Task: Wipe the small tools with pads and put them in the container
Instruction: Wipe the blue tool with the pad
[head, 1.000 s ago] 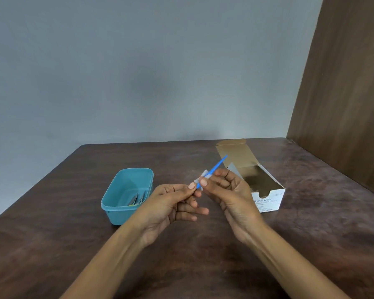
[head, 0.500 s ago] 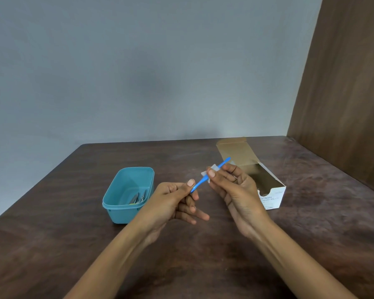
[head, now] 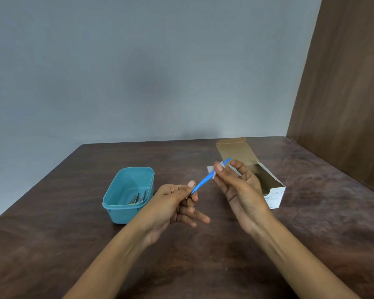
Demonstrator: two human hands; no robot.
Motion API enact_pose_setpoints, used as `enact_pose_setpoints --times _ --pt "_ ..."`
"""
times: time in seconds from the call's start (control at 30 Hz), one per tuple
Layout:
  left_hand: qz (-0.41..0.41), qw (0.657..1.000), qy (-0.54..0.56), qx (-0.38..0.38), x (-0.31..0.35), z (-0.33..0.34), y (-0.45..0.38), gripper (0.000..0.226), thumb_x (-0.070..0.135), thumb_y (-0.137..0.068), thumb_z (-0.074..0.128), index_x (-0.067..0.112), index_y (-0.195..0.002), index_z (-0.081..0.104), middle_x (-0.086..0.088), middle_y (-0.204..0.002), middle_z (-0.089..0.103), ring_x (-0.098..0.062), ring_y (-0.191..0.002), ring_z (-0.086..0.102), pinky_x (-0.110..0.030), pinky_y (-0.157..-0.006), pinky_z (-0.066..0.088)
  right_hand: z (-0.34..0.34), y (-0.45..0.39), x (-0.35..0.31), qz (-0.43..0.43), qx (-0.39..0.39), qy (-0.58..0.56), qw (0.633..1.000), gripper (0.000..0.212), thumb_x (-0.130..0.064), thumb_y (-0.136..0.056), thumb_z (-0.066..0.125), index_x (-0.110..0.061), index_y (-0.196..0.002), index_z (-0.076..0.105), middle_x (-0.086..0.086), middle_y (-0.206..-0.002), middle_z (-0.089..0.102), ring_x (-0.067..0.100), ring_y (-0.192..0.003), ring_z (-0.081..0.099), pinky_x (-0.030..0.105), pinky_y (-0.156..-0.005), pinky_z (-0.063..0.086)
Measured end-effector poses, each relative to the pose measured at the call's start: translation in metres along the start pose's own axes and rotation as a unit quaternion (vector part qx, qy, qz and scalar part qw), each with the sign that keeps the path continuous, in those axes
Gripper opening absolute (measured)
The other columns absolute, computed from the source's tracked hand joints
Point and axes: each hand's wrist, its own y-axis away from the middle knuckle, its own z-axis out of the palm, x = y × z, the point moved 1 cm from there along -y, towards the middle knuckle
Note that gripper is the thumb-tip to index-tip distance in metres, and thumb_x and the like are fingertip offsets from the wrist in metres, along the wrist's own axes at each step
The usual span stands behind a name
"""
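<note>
Step in hand: wiping. Blue stick tool, held above the table: left hand pinches its lower end; right hand pinches white pad around the shaft. Next, judged: release pad, carry tool left into teal container, beside metal tools.

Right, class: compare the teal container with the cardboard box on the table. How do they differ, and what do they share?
The teal container is plastic with rounded corners; the cardboard box is white outside, brown inside, with sharp edges. The teal container has no lid in view; the cardboard box has a flap folded back. Metal tools lie in the teal container; the cardboard box's contents cannot be seen. Both are open and rest on the table.
</note>
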Motion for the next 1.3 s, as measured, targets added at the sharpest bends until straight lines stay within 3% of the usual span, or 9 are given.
enact_pose_setpoints --times 0.3,0.47,0.57,0.7,0.8,0.93,1.03,1.17,1.3 --pt "-0.069 0.992 0.107 -0.021 -0.001 0.002 0.000 0.035 0.027 -0.096 0.043 0.011 -0.066 0.051 0.004 -0.036 0.042 -0.013 -0.043 0.065 -0.016 -0.034 0.047 0.000 -0.001 0.013 0.030 -0.038 0.036 0.998 0.053 -0.013 -0.051 0.077 -0.009 -0.098 0.054 0.001 -0.082 0.074 0.013 -0.082 0.072 0.019 -0.068 0.056" --pt "-0.065 0.991 0.113 -0.008 -0.002 0.003 -0.001 0.037 0.024 -0.098 0.040 0.010 -0.066 0.051 0.003 -0.036 0.043 -0.013 -0.042 0.065 -0.016 -0.033 0.046 0.000 0.001 0.014 0.016 -0.051 0.082 0.995 0.044 -0.007 -0.062 0.073 -0.008 -0.100 0.053 0.001 -0.081 0.074 0.013 -0.081 0.071 0.020 -0.074 0.054" --pt "-0.053 0.992 0.110 -0.003 -0.001 0.004 -0.001 0.038 0.024 -0.098 0.040 0.010 -0.066 0.053 0.003 -0.038 0.045 -0.014 -0.043 0.066 -0.017 -0.034 0.047 0.002 0.005 0.018 0.016 -0.064 0.157 0.985 0.053 -0.006 -0.063 0.075 0.002 -0.110 0.051 0.010 -0.083 0.074 0.019 -0.084 0.071 0.026 -0.085 0.053" --pt "0.001 0.999 0.034 0.017 -0.002 0.003 -0.001 0.040 0.029 -0.098 0.042 0.005 -0.073 0.062 -0.009 -0.050 0.062 -0.023 -0.057 0.071 -0.021 -0.042 0.052 0.001 0.006 0.017 -0.001 -0.039 0.187 0.982 0.047 -0.002 -0.065 0.077 0.000 -0.104 0.052 0.016 -0.088 0.074 0.023 -0.087 0.071 0.024 -0.080 0.052" --pt "0.078 0.993 -0.057 0.074 -0.005 0.003 -0.004 0.043 0.034 -0.096 0.043 0.000 -0.087 0.067 -0.017 -0.069 0.072 -0.026 -0.070 0.073 -0.029 -0.053 0.058 0.001 0.004 0.013 -0.027 -0.029 0.222 0.974 0.038 0.003 -0.067 0.077 -0.009 -0.087 0.047 0.013 -0.078 0.074 0.019 -0.070 0.071 0.018 -0.066 0.051" --pt "0.191 0.949 -0.187 0.166 -0.009 -0.001 -0.007 0.033 0.031 -0.096 0.046 0.012 -0.091 0.073 -0.003 -0.079 0.076 -0.012 -0.081 0.072 -0.040 -0.066 0.060 -0.001 0.001 0.011 -0.066 -0.020 0.294 0.953 0.042 0.004 -0.067 0.079 -0.013 -0.079 0.042 0.009 -0.071 0.074 0.015 -0.065 0.071 0.016 -0.061 0.050" --pt "0.246 0.928 -0.217 0.175 -0.005 -0.001 -0.003 0.023 0.035 -0.090 0.055 0.021 -0.093 0.073 0.008 -0.085 0.075 -0.004 -0.086 0.069 -0.035 -0.067 0.060 -0.004 0.001 0.013 -0.085 -0.034 0.374 0.923 0.045 0.000 -0.065 0.082 -0.014 -0.079 0.042 0.005 -0.066 0.073 0.016 -0.064 0.071 0.023 -0.063 0.052" --pt "0.282 0.911 -0.214 0.209 -0.005 -0.002 -0.002 0.023 0.034 -0.073 0.072 0.019 -0.090 0.073 0.007 -0.084 0.073 -0.003 -0.083 0.067 -0.019 -0.069 0.054 -0.005 0.004 0.022 -0.101 -0.059 0.487 0.865 0.047 -0.011 -0.063 0.085 -0.021 -0.080 0.043 0.004 -0.069 0.074 0.014 -0.067 0.072 0.037 -0.069 0.058" --pt "0.286 0.908 -0.206 0.224 -0.006 -0.006 -0.006 0.005 0.017 -0.076 0.075 0.014 -0.078 0.072 0.004 -0.076 0.070 -0.007 -0.077 0.065 -0.020 -0.065 0.052 -0.001 0.007 0.024 -0.108 -0.070 0.532 0.837 0.046 -0.014 -0.063 0.085 -0.021 -0.085 0.046 0.001 -0.070 0.074 0.009 -0.065 0.071 0.032 -0.068 0.059"
